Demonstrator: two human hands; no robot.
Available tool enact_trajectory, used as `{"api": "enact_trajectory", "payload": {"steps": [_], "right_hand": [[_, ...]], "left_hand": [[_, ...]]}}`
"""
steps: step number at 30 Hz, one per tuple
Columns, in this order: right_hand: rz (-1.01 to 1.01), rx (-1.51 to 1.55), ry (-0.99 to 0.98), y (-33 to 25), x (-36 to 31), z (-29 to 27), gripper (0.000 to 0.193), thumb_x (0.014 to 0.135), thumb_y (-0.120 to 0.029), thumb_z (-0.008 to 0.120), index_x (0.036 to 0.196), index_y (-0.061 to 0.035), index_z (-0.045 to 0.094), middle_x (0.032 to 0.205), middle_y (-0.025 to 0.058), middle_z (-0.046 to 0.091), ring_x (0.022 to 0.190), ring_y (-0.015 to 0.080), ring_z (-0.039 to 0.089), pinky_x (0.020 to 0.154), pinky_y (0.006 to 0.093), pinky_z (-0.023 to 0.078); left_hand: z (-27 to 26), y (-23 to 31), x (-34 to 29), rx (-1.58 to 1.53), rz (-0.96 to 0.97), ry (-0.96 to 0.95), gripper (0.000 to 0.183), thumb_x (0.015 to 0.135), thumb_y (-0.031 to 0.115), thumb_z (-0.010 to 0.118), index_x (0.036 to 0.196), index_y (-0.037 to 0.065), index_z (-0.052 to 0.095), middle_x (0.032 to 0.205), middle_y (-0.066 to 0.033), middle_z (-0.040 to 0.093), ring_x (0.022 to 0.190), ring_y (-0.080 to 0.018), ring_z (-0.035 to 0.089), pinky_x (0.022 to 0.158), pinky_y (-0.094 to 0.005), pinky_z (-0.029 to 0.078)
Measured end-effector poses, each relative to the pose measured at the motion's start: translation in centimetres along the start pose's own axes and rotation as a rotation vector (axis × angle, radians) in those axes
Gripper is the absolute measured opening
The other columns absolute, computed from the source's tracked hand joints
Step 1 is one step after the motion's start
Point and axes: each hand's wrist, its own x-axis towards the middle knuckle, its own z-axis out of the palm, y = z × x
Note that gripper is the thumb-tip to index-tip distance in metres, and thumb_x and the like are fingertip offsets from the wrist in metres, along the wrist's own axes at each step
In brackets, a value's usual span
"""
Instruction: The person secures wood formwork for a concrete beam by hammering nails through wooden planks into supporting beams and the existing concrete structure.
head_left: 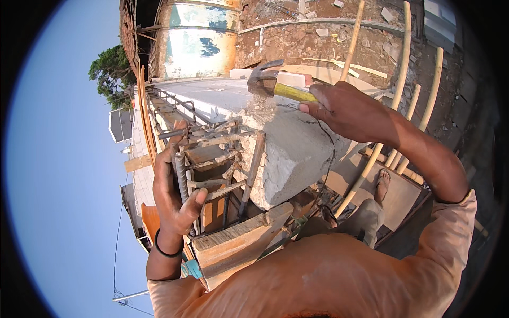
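Note:
My right hand (pixel 347 108) is closed round the yellow handle of a claw hammer (pixel 294 93). Its metal head is at the rough, broken edge of a grey concrete column (pixel 299 151), with pale crumbs or dust just below it. Steel bars coated in mortar stick out of that broken end towards the left. My left hand (pixel 172 193) wraps round an upright ribbed rebar (pixel 182 175) at the outer side of this cage, its thumb on the near side and fingers partly hidden behind the bars.
Wooden formwork boards (pixel 241 246) lie close under the bars, near my chest. Several bamboo poles (pixel 400 69) stand on the right, around a plank platform (pixel 403 199) where a bare foot (pixel 383 183) rests. Rubble-strewn ground (pixel 297 45) lies beyond, beside a peeling painted wall (pixel 199 45).

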Motion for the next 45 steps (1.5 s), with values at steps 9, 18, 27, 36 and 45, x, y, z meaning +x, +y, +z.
{"api": "enact_trajectory", "payload": {"steps": [9, 18, 27, 36, 45], "right_hand": [[-0.040, 0.033, 0.086, 2.1, 0.0, 1.8, 0.048, 0.100, -0.040, 0.046, 0.095, 0.0066, 0.057, 0.064, 0.0220, 0.057, 0.061, 0.0388, 0.057, 0.065, 0.0471, 0.047], [0.020, 0.044, 0.129, 3.7, 0.0, 2.4, 0.049, 0.100, -0.041, 0.045, 0.096, 0.0068, 0.056, 0.068, 0.0230, 0.057, 0.067, 0.0379, 0.059, 0.068, 0.0469, 0.046], [0.043, 0.093, 0.060, 4.1, 0.1, 2.5, 0.054, 0.100, -0.046, 0.042, 0.099, 0.0056, 0.056, 0.064, 0.0186, 0.054, 0.063, 0.0305, 0.056, 0.065, 0.0429, 0.044], [0.057, 0.144, 0.144, 3.3, -2.4, 1.5, 0.049, 0.100, -0.040, 0.045, 0.094, 0.0072, 0.056, 0.062, 0.0208, 0.053, 0.061, 0.0377, 0.055, 0.068, 0.0470, 0.045], [0.081, 0.188, 0.182, 1.4, -4.1, 0.5, 0.048, 0.101, -0.040, 0.044, 0.092, 0.0058, 0.057, 0.060, 0.0191, 0.052, 0.058, 0.0347, 0.055, 0.064, 0.0477, 0.045]], "left_hand": [[0.3, -0.2, 0.0, -0.024, 0.029, 0.026, 0.094, 0.075, 0.058, 0.072, 0.133, -0.008, 0.040, 0.131, -0.0212, 0.047, 0.121, -0.0296, 0.048, 0.104, -0.0407, 0.036], [0.0, -0.2, -0.3, -0.019, 0.015, -0.006, 0.092, 0.077, 0.055, 0.072, 0.134, -0.009, 0.039, 0.138, -0.0229, 0.043, 0.124, -0.0304, 0.046, 0.105, -0.0406, 0.035], [0.3, -0.6, -0.1, -0.047, 0.013, 0.000, 0.087, 0.077, 0.056, 0.069, 0.131, -0.007, 0.042, 0.143, -0.0259, 0.040, 0.133, -0.0342, 0.039, 0.110, -0.0425, 0.029], [0.0, -0.9, -0.2, 0.055, 0.015, 0.005, 0.088, 0.077, 0.057, 0.069, 0.132, -0.006, 0.042, 0.141, -0.0225, 0.043, 0.130, -0.0317, 0.042, 0.109, -0.0421, 0.029], [0.1, -1.0, -0.9, -0.004, -0.022, 0.026, 0.088, 0.077, 0.054, 0.070, 0.134, -0.007, 0.041, 0.140, -0.0218, 0.044, 0.129, -0.0308, 0.042, 0.109, -0.0417, 0.030]]}}
